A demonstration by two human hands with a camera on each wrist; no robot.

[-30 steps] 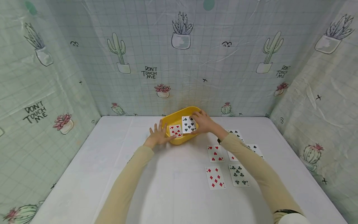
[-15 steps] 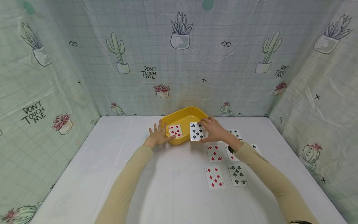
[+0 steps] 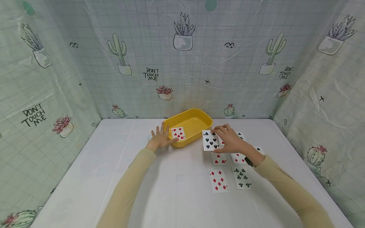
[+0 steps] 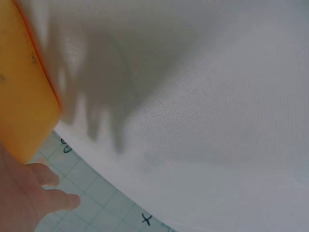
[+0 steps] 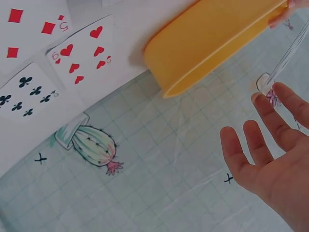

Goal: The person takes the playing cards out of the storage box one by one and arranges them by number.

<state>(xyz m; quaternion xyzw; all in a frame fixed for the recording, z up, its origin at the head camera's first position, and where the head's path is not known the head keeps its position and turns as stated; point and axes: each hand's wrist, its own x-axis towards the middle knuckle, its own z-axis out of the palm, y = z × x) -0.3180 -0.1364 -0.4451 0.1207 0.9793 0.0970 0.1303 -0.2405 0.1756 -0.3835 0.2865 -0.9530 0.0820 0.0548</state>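
My right hand pinches a seven of spades between thumb and fingers, just right of the yellow tray. The card overlaps a five of hearts on the table in the head view. In the right wrist view that held card appears nearly edge-on beyond the fingertips. With fingers spread, my left hand touches the tray's left end, its thumb over the near rim. A hearts card lies inside the tray at its left. The left wrist view has only part of the left hand beside the tray wall.
Face-up cards lie in rows on the right of the white table. A seven of diamonds and seven of clubs are nearest. Behind them, a five of diamonds and a six of hearts are partly covered by the right hand.
My right hand has lifted the seven of spades out of the tray and carried it right and toward me, over the rows of cards. The left hand has stayed on the tray.
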